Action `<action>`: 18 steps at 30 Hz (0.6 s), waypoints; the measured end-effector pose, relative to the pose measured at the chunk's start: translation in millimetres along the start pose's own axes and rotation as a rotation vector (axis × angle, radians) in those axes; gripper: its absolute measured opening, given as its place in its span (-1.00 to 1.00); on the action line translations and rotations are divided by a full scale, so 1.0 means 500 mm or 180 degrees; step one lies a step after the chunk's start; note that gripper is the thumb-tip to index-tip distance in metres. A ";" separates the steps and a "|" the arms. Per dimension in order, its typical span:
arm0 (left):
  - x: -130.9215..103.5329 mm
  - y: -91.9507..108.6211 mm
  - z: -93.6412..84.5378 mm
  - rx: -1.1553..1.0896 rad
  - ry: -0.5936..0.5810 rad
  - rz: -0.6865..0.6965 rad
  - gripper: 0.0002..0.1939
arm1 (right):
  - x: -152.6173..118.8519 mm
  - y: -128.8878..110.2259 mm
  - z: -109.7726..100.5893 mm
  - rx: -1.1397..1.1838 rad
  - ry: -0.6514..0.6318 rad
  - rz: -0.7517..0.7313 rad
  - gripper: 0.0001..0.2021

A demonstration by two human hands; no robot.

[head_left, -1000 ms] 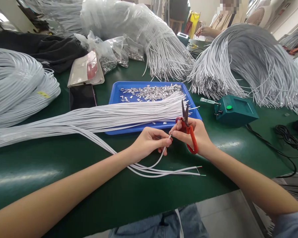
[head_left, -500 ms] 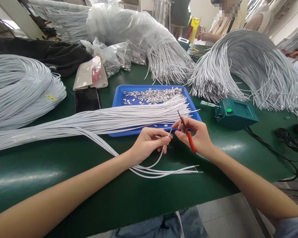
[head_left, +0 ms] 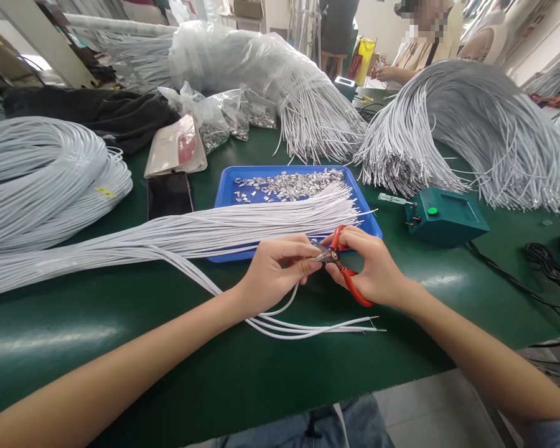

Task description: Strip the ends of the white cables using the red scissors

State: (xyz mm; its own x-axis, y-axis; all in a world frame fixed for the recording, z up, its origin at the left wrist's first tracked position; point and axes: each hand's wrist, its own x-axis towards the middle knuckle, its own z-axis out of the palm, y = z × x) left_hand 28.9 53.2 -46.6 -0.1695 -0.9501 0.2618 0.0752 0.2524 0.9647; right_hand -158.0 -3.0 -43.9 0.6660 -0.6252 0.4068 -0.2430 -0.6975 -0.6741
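Note:
My left hand (head_left: pixel 280 270) pinches the end of a white cable (head_left: pixel 290 301), with its fingers closed. Red-handled scissors (head_left: pixel 356 287) are gripped in my right hand (head_left: pixel 371 264), their blades parted at my left fingertips. The cable's tip is hidden between fingers and blades. Just behind both hands, a blue tray (head_left: pixel 373 225) holds small metal pieces (head_left: pixel 294 184) and the ends of a thick white cable bundle (head_left: pixel 242 224). A few separate cables (head_left: pixel 308 330) lie on the green table in front of my hands.
A teal device (head_left: pixel 448 216) with a green button and black cord stands at right. Large cable bundles (head_left: pixel 396 134) lie behind. At left are a cable coil (head_left: pixel 51 180), a dark phone (head_left: pixel 170 195) and a booklet (head_left: pixel 175 146). A person (head_left: pixel 427 46) sits across the table.
The scissors have swung from pointing upward to pointing left, and their blades are now at my left fingertips. The handles are spread apart in my right hand. The view has shifted slightly.

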 end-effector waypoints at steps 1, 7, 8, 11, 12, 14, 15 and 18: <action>0.001 0.000 -0.001 0.0050 -0.0011 0.0040 -0.85 | 0.000 -0.001 0.000 -0.0016 -0.0028 -0.0001 -0.85; 0.006 -0.001 0.000 0.0302 -0.0041 0.0337 -0.91 | -0.003 -0.003 -0.003 -0.0083 -0.0149 -0.0030 -0.83; 0.005 -0.001 0.000 0.0369 -0.0031 0.0355 -0.91 | -0.003 -0.003 -0.002 -0.0089 -0.0159 -0.0024 -0.83; 0.004 -0.002 0.000 0.0613 0.0040 0.0460 -0.92 | -0.002 -0.002 -0.002 -0.0098 -0.0179 0.0000 -0.83; 0.004 -0.002 0.000 0.0700 0.0071 0.0517 -0.92 | -0.002 -0.003 -0.001 -0.0093 -0.0185 0.0011 -0.83; 0.003 -0.002 0.000 0.0888 0.0128 0.0658 -0.92 | -0.002 -0.004 -0.002 -0.0077 -0.0182 0.0043 -0.84; 0.003 -0.002 0.000 0.0985 0.0154 0.0733 -0.92 | -0.002 -0.005 -0.002 -0.0066 -0.0176 0.0063 -0.84; 0.000 0.000 0.002 0.1234 0.0231 0.0942 -0.93 | -0.005 -0.010 -0.002 -0.0045 -0.0171 0.0105 -0.86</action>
State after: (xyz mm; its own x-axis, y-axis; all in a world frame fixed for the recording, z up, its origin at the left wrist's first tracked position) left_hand 28.1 53.5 -46.6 -0.1263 -0.8342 0.5369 -0.2638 0.5500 0.7924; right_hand -158.9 1.7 -40.8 0.6942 -0.6286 0.3506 -0.2752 -0.6819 -0.6777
